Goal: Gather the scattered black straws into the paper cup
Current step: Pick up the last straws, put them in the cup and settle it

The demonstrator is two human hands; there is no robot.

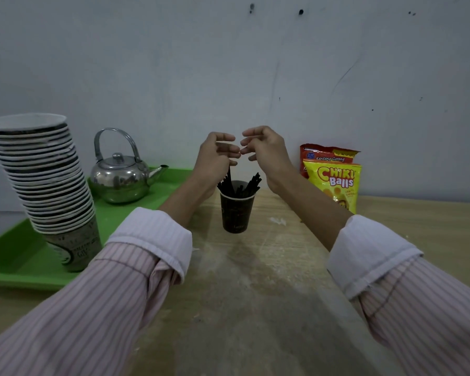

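A dark paper cup stands upright in the middle of the wooden table, with several black straws sticking out of it. Both hands hover just above the cup, fingertips almost meeting. My left hand has its fingers curled and pinches a black straw whose lower end reaches down into the cup. My right hand is to the right of it with fingers loosely curled; nothing shows in it. No loose straws are visible on the table.
A green tray at the left carries a tall leaning stack of paper cups and a steel kettle. Two snack bags lean against the wall to the right of the cup. The wall is close behind.
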